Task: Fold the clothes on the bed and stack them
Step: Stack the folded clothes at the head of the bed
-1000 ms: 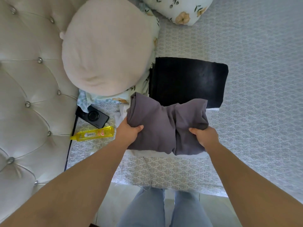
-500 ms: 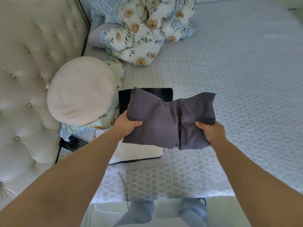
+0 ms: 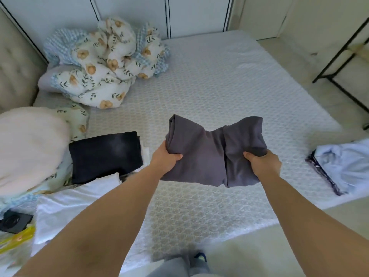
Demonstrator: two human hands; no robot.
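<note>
- Grey garment (image 3: 213, 152): folded into a thick bundle, held in the air above the bed (image 3: 219, 92), sagging in the middle between the two hands.
- Left hand (image 3: 164, 159): grip clenched on the left end of the grey garment, thumb on top, fingers hidden underneath.
- Right hand (image 3: 263, 162): grip clenched on the right end of the grey garment, thumb pressed into the cloth.
- Black garment (image 3: 104, 154): folded flat, lying on the bed to the left of the held bundle, apart from it.
- White garment (image 3: 73, 206): spread flat on the near left part of the bed, its far edge touching the black garment.
- Light blue garment (image 3: 343, 162): loose and unfolded, at the right edge of the bed, lying on something dark.
- Floral quilt (image 3: 103, 62): bunched in a heap at the far left corner of the bed.
- Pink cushion (image 3: 30, 148): round, at the left edge, beside the black garment.
- Yellow bottle (image 3: 16, 239) and a black device (image 3: 14, 222): at the near left corner, blurred.
</note>
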